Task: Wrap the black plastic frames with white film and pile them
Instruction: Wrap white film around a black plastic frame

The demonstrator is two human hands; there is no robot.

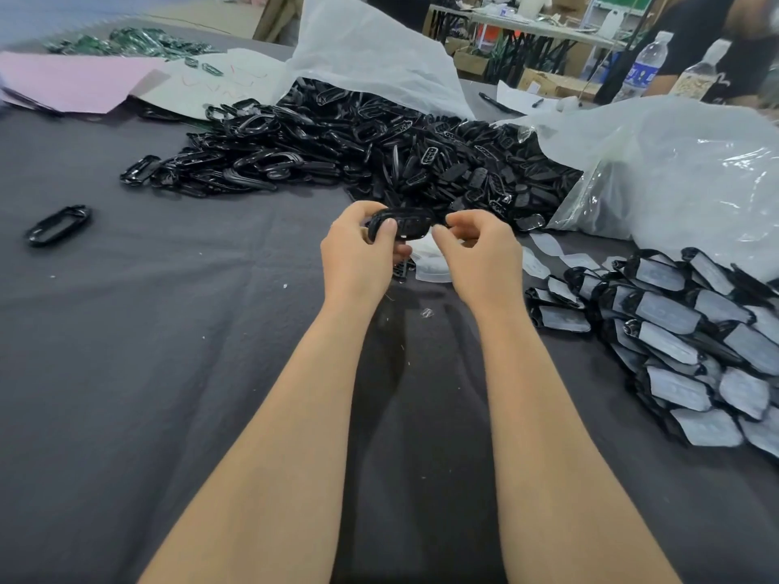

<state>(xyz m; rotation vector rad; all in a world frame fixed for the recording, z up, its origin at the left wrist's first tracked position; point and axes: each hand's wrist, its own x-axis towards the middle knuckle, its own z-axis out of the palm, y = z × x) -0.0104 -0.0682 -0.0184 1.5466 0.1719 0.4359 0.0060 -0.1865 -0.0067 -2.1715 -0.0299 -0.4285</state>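
both hands are meeting above the middle of the grey cloth table [168,373], holding one black frame [402,223] between them, just off the cloth. the left hand [358,252] is gripping the frame's left end, its fingers curling round it and the thumb pressing on the near face. the right hand [480,255] is pinching the frame's right end between thumb and forefinger, the other fingers curling loosely beneath. directly under the hands, a few pieces of white film [430,265] are lying on the cloth, and more loose film pieces [543,250] are trailing off to the right.

just beyond the hands, a big heap of bare frames [337,149] is spreading across the far part of the table, spilling from a clear plastic bag [674,174] on the right. a crumpled white bag [371,48] is standing up behind the heap. near the right edge, the pile of wrapped frames [695,343] is lying in overlapping rows, white film faces showing. well apart on the left, a single frame [59,225] is lying alone on the cloth. a pink sheet [71,78] is lying at the far left, and two water bottles [645,65] are standing at the far right beside another person [712,31].
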